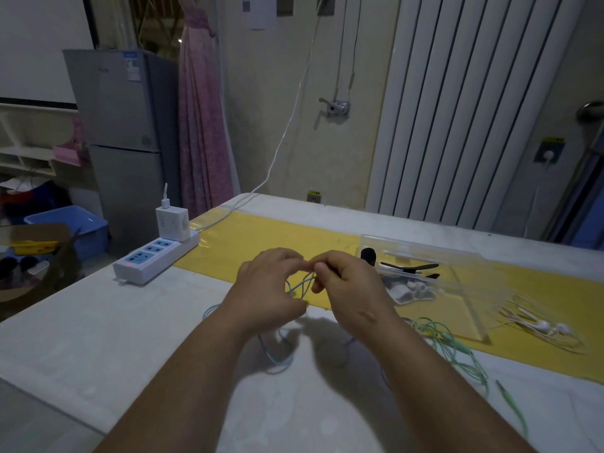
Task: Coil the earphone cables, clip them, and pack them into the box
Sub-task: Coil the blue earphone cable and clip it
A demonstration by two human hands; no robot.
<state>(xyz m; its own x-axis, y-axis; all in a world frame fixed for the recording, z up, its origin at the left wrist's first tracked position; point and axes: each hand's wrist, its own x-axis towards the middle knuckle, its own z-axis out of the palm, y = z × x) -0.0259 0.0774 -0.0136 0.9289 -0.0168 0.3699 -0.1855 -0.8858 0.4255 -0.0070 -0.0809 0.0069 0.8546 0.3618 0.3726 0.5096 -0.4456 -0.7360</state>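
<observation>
A blue earphone cable point(304, 284) is held up between the two hands above the near edge of a yellow mat point(261, 240) on a white table point(98, 322). The cable is pinched by the left hand point(264, 289), whose fingers are curled with thumb and fingertips brought together, and it is likewise gripped by the right hand point(351, 289) between thumb and forefinger, the remaining fingers being folded in. The two pinches lie just beside each other, and small loops of the cable are seen hanging roughly upright below them. From there the rest of the cable is led down toward the person and is laid on the table in a wide slack loop beneath the left wrist. To the right of the hands a clear box point(421, 245) is set on the mat, its long side running left to right; black clips point(408, 267) and some small white pieces are seen inside it. A green earphone cable point(457, 351) is spread beside the right forearm, its run slanting from the mat's near edge toward the near right. White earphones point(542, 326) are left loose on the mat, right of the box. A power strip point(153, 258) with a charger point(172, 223) plugged in is placed at the table's left edge.
</observation>
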